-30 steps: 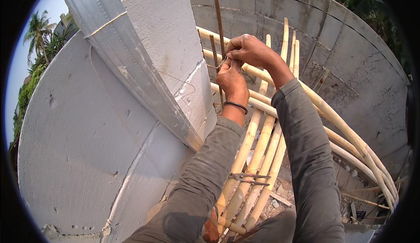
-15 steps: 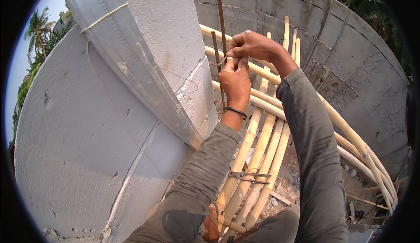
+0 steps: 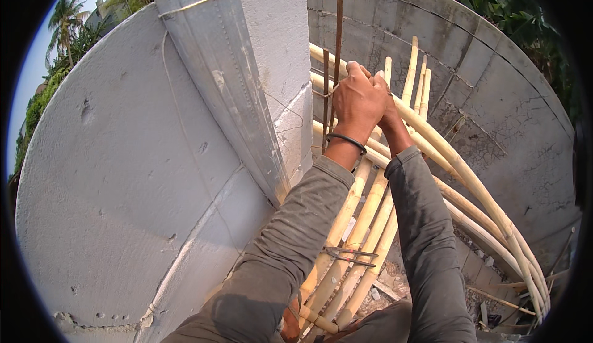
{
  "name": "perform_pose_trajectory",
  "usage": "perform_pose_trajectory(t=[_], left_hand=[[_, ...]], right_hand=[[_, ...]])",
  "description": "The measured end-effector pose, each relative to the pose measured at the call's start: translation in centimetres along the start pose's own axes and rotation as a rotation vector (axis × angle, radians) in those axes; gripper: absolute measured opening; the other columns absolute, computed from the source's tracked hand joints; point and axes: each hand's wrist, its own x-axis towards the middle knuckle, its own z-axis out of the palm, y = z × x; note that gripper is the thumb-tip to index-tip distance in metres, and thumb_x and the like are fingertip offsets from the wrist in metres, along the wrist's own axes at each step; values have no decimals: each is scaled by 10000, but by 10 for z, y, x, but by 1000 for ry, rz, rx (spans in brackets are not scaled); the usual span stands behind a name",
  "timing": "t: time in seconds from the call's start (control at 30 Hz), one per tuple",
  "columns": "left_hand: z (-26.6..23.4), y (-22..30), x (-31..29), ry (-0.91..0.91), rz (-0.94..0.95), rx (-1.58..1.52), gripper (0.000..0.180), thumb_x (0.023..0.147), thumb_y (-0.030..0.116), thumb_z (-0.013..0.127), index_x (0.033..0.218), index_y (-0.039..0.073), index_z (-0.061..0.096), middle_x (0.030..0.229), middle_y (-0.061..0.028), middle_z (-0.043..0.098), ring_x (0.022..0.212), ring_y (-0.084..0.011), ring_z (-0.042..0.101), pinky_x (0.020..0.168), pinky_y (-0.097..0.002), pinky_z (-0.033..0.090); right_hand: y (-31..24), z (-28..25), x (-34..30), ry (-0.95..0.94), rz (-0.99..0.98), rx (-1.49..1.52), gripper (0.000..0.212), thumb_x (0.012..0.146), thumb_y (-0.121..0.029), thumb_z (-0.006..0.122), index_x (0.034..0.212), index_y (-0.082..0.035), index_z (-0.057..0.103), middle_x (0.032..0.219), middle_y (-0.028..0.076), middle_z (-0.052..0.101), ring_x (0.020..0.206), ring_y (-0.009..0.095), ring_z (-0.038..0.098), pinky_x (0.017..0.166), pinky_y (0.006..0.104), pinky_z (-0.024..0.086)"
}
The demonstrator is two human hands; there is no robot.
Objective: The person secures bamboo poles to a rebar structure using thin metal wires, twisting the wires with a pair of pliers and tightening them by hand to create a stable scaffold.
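My left hand, with a black band at its wrist, is closed over the bamboo rails beside the upright rusty steel rods. Pressed against its right side is my right hand, also closed and mostly hidden behind the left. What the fingers grip cannot be made out. Pale bamboo poles run under and past both hands, curving to the lower right. Below my forearms, pincers with dark handles lie across several lengthwise bamboo poles.
A grey block wall fills the left side. Leaning along it is a silver metal channel with a pale cord around it. A thin wire loops beside the channel. Another concrete wall stands at the right, with rubble below the poles.
My hands have shifted from pinching beside the steel rods to being clasped together slightly right of them. The right wrist has dropped and turned behind the left hand. The view has swung left.
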Motion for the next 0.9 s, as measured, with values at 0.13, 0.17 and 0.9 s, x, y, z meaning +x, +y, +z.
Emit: perform_pose_trajectory(t=[0.13,0.17,0.9], left_hand=[[-16,21,-27,-98,75,157,429,869,288,664,1108,-47,544,916,-265,671,865,-429,673,780,-461,538],[-21,27,-35,-89,105,151,444,868,286,669,1127,-52,543,923,-261,671,866,-428,674,773,-459,539],[-26,25,-46,-349,309,-281,283,872,203,636,936,-70,670,774,-100,664,703,-152,625,659,-277,495]], right_hand=[[7,19,-12,126,-93,-160,190,974,-223,565,934,-45,619,940,29,564,757,113,540,629,263,478],[6,23,-9,179,-157,-246,198,970,-232,562,907,-53,616,901,28,563,720,110,530,607,263,468],[177,-78,-338,-414,703,-1580,789,702,-473,799,1300,-36,527,1247,189,502,1155,372,488,918,475,454]])
